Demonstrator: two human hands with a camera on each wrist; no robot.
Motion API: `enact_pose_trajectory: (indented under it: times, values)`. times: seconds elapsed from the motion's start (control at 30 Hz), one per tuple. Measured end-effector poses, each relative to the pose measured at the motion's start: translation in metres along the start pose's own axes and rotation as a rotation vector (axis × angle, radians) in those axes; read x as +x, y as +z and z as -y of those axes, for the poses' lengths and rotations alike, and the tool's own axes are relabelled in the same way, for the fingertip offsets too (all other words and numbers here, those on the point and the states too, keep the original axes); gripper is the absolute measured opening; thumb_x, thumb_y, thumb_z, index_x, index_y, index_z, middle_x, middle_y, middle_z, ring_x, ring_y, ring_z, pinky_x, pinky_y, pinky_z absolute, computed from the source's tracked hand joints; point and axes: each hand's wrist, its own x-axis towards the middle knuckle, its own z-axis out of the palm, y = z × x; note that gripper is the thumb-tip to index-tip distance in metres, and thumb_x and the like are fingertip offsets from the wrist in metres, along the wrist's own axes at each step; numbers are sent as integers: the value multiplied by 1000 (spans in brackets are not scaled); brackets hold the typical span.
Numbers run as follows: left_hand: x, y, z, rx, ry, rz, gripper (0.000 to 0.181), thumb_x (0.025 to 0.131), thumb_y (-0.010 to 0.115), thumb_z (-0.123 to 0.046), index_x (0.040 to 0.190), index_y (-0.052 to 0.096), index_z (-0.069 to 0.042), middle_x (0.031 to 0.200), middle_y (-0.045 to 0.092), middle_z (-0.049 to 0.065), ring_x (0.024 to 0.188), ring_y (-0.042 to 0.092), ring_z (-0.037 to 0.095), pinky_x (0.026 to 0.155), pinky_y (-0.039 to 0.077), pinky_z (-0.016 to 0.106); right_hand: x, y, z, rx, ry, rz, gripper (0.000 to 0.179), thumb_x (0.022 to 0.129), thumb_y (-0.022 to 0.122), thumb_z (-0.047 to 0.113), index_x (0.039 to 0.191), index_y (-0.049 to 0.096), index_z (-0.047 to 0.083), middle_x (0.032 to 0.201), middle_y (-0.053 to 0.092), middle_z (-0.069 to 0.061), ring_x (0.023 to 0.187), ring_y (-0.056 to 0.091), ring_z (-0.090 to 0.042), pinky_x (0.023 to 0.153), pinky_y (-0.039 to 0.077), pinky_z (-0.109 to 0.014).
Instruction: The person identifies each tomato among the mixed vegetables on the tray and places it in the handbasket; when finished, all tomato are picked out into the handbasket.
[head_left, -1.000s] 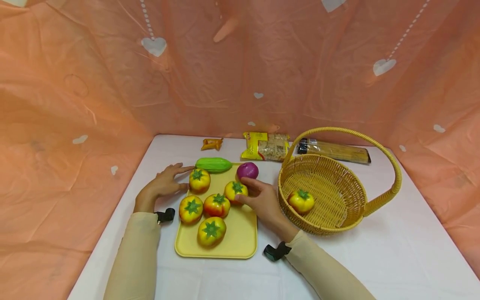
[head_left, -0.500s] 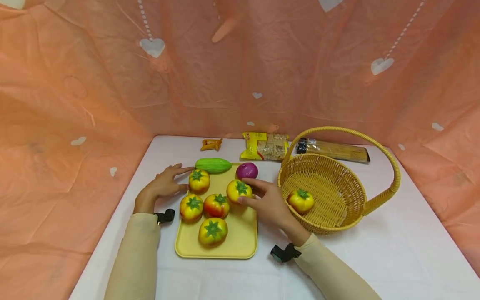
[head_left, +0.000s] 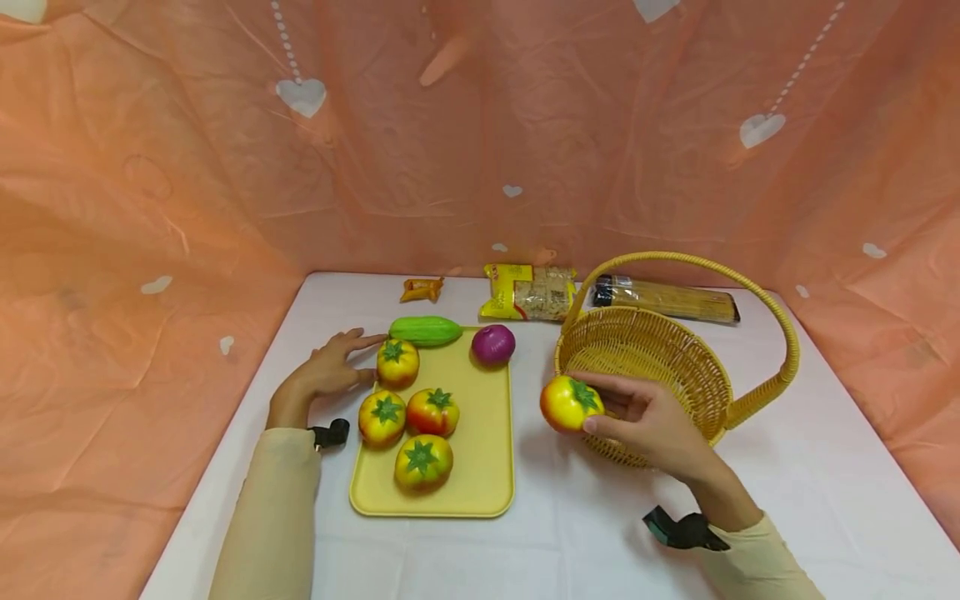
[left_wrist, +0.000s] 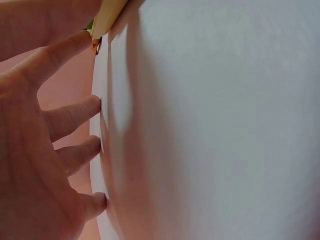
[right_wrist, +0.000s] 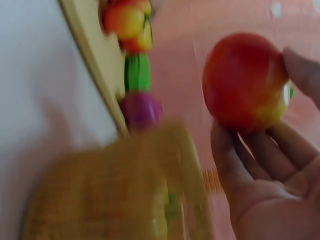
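My right hand [head_left: 652, 417] holds a red-and-yellow tomato [head_left: 572, 404] with a green star-shaped top, between thumb and fingers. Hand and tomato are over the near left rim of the wicker basket [head_left: 716, 367]. In the right wrist view the held tomato [right_wrist: 245, 82] is raised beside the basket [right_wrist: 100, 195]. At the upper left of the yellow tray [head_left: 480, 467], my left hand [head_left: 326, 371] rests with fingers spread, next to a tomato [head_left: 397, 363]. Several more tomatoes [head_left: 423, 462] lie on the tray. The left wrist view shows the fingers [left_wrist: 72, 117] extended.
A green gourd-like vegetable [head_left: 426, 331] and a purple onion [head_left: 492, 345] lie at the tray's far end. Behind stand a small orange packet [head_left: 422, 289], a yellow bag [head_left: 528, 293] and a long package of noodles [head_left: 667, 300]. The basket's tall handle [head_left: 787, 358] arches over it.
My right hand has lifted a tomato off the tray and carried it right to the basket's rim. The tomato inside the basket is now hidden in the head view. The left hand stays put.
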Motion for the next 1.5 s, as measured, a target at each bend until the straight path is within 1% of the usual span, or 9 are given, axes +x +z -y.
enact_pose_trajectory:
  times: [0.2,0.37,0.47,0.63,0.7,0.87,1.07,1.3,1.5]
  values:
    - [-1,1,1,-4,1,7,72,99,67,-21,167,46,-11,177,20,34,164,11,59,123,-2,87,-32,-39,-1,-100,9,-22,49,100,75,-2,148,65,-4,139,75,9,124,74,-5,97,62,-22]
    - [-1,1,0,-12,-6,10,72,99,67,-21,167,46,-12,178,19,34,164,10,60,123,-3,87,-45,-59,-3,-181,46,-58,48,101,76,3,148,65,-2,138,74,14,123,73,-1,95,62,-20]
    - [0,1,0,-11,-11,14,71,100,67,-22,167,45,-12,178,18,34,164,8,60,123,-4,87,-46,-64,-8,-228,54,-68,47,101,77,5,147,67,0,138,75,10,121,73,0,94,62,-19]
    - [-1,1,0,-7,-9,10,72,100,68,-23,167,45,-11,178,19,34,164,8,60,123,-3,87,-38,-64,-18,-316,57,-46,44,100,80,11,144,72,7,141,74,-12,119,72,1,95,60,-16]
    - [-1,1,0,-9,-9,6,72,100,68,-22,167,46,-12,178,19,33,165,9,60,123,-3,87,-34,-61,-20,-341,57,-34,44,100,81,14,143,73,10,141,74,-15,119,72,1,95,59,-15]
    - [-1,0,0,-5,-7,3,72,99,69,-22,167,46,-12,177,20,34,164,10,60,122,-2,88,-24,-55,-21,-385,63,-20,45,98,84,20,142,75,16,140,75,-13,119,71,1,95,58,-15]
    - [1,1,-1,-10,0,1,73,98,71,-23,166,47,-12,176,21,35,164,11,61,122,0,89,-13,-50,-24,-434,82,-14,47,97,86,26,142,75,18,140,76,-12,119,71,-3,95,59,-18]
    - [1,2,0,-5,16,-7,72,98,70,-22,166,48,-11,176,22,36,164,12,61,121,1,90,-5,-47,-31,-490,90,-38,49,94,89,29,140,76,19,136,77,-10,117,74,-12,94,61,-24]
    - [0,1,-2,-13,15,-8,72,98,71,-22,166,48,-11,176,22,36,163,12,61,121,0,90,0,-40,-33,-558,56,-39,50,89,94,28,135,79,15,132,79,-11,116,77,-25,92,63,-29]
